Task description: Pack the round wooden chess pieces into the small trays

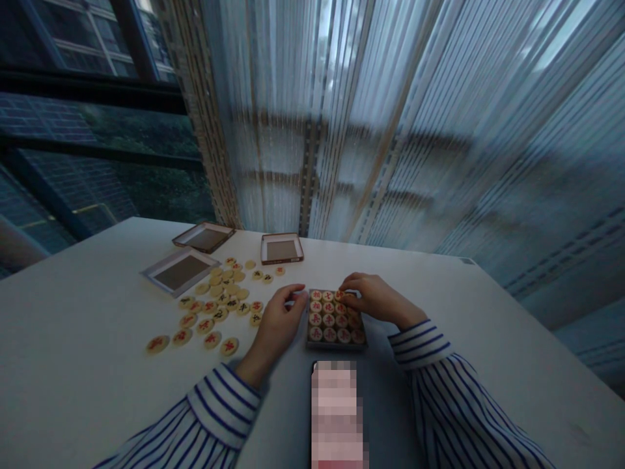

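A small open box (pixel 336 346) sits on the table in front of me, filled with rows of round xiangqi pieces (pixel 329 320) with red characters. Over its far right corner, my right hand (pixel 374 296) is closed, fingertips on a xiangqi piece (pixel 340 295) in the far row; the fingers partly cover the right column. My left hand (pixel 283 319) rests at the box's left side, thumb and fingers curved and apart, with nothing seen between them. Its fingertips are close to the box edge; whether they touch it I cannot tell. Left of it lie several loose xiangqi pieces (pixel 206 325), some red-marked, some black-marked, some blank-side up.
Two shallow box parts, one at the back left (pixel 227 232) and one at the back middle (pixel 282 260), lie near a flat tray-like piece (pixel 161 285). A phone (pixel 336 410) with a blurred screen is near me on the white table (pixel 463 365). Curtains (pixel 390 130) hang behind.
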Available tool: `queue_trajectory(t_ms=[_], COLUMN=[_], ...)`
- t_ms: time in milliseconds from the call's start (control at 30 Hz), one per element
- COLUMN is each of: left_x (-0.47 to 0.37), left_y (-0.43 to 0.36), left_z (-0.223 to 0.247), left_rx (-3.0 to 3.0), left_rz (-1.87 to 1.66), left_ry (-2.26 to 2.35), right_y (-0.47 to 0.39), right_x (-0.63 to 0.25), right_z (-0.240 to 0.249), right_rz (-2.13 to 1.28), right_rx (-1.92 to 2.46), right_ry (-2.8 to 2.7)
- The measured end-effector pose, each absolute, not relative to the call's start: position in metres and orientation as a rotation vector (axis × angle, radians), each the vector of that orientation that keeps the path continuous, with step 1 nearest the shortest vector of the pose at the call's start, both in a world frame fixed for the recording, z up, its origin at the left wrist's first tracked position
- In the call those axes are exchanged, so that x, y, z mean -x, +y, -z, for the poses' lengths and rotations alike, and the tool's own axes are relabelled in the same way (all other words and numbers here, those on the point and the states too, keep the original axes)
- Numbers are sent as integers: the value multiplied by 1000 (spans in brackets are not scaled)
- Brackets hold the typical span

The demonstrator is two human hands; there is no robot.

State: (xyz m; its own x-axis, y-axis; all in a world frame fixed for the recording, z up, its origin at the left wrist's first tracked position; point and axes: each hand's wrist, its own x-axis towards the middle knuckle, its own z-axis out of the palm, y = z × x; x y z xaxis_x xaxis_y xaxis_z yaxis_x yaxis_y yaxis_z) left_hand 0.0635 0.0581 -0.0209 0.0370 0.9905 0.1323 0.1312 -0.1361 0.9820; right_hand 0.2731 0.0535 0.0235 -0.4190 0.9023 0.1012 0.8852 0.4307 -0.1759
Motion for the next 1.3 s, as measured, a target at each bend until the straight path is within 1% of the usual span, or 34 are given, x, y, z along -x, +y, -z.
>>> queue_trajectory(t_ms=[633, 900, 1300], left_x=[-63, -64, -64], left_y=[58, 59, 58], left_z=[21, 23, 22], left_rx=[-1463, -1497, -1534], left_rz=[-1181, -1171, -1132], left_ry=[1246, 1256, 1271], right_y=[54, 54, 56], right_x=[-275, -270, -273], right_z=[-23, -25, -21], right_rz=[-146, -148, -121], right_rx=[1619, 1720, 1661], right_ry=[-2471, -2512, -2547])
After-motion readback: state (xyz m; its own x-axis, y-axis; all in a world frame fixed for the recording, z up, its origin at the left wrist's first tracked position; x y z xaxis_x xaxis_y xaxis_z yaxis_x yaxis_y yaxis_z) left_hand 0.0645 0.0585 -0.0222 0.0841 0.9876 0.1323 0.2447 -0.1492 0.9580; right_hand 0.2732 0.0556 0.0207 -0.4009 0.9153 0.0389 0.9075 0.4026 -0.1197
